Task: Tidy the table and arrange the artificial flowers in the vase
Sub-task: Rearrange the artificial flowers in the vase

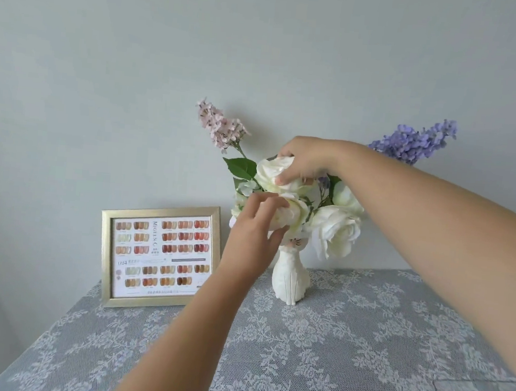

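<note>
We have only 1 view, from the camera worn on the head. It looks forward and a little down, over the table (346,343) toward the plain wall (200,50) behind it. The table fills the lower half and the wall fills the upper half. Both forearms enter from the bottom and the right edge, so the camera stands close, within arm's reach of the vase (290,279). The wide lens bends the table edge near the corners.
</note>
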A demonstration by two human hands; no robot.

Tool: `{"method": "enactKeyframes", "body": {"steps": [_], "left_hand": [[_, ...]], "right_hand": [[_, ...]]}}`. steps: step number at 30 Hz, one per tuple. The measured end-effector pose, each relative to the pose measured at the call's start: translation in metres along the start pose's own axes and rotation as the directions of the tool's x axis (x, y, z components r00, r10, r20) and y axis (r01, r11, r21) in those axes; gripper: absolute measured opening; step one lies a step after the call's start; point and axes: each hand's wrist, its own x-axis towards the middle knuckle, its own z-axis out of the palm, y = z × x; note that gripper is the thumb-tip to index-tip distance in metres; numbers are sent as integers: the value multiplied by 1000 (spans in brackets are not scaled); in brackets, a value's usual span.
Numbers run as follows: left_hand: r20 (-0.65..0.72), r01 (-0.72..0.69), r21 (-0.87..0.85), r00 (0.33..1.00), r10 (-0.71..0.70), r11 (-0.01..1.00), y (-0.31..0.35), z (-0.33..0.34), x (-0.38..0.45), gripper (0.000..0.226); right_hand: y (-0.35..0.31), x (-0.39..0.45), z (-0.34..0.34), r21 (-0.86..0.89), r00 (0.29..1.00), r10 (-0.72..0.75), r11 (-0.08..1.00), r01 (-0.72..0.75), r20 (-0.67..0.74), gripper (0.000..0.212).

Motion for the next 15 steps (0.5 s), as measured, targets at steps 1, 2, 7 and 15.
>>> {"method": "enactKeyframes", "body": {"steps": [1, 2, 7, 15], "left_hand": [[13, 3, 21, 1000, -3, 1000, 2, 2, 1, 38], [28, 7, 49, 1000, -8, 999, 3, 4, 2, 39], [102, -15, 75, 995, 8, 997, 7, 12, 10, 42], [162, -26, 137, 987, 4, 990, 4, 21, 9, 42]], "right_hand": [[1, 1, 0, 15, 1000, 3, 1000, -3, 9, 34], [2, 2, 0, 26, 1000, 8, 1000, -8, 18, 30], [6, 10, 5, 18, 996, 15, 1000, -17, 89, 15], [13, 19, 14, -73, 989, 38, 997, -27, 146, 24]]}}
